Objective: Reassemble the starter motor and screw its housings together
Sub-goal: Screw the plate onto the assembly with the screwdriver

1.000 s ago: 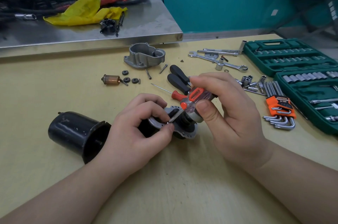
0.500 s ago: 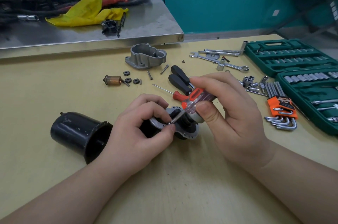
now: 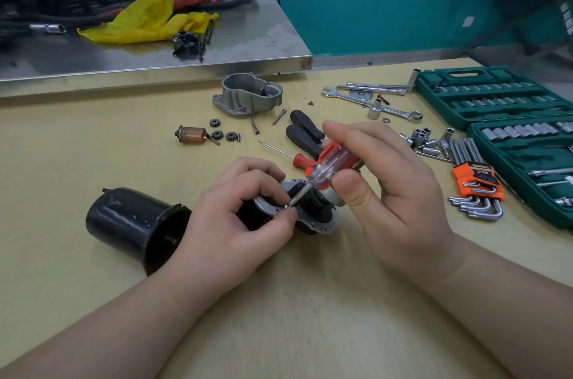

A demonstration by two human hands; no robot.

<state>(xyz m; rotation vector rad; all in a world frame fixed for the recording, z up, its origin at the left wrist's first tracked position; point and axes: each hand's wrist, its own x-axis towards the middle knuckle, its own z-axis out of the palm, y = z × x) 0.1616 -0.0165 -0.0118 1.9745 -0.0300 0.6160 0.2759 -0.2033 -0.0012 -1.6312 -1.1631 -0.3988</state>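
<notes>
My left hand (image 3: 235, 223) grips the starter motor end assembly (image 3: 316, 217), a black part with a silver flange, on the yellow table. My right hand (image 3: 393, 192) pinches a small orange and clear screwdriver (image 3: 328, 166); its tip rests on a screw at the flange, beside my left thumb. The black cylindrical motor housing (image 3: 133, 223) lies on its side to the left, its open end facing me. A grey cast housing cover (image 3: 248, 95), a copper armature piece (image 3: 190, 134), three small gears (image 3: 221, 132) and two loose bolts (image 3: 266, 121) lie further back.
Two black-handled tools (image 3: 302, 127) and a red-handled screwdriver (image 3: 279, 152) lie behind my hands. Wrenches (image 3: 372, 99), loose sockets (image 3: 424, 138), an orange hex key set (image 3: 477, 189) and green socket cases (image 3: 496, 99) fill the right side. A steel bench (image 3: 155, 53) with yellow cloth stands behind.
The screwdriver handle has turned slightly between my right fingers. Both hands stay on the same spot at the flange.
</notes>
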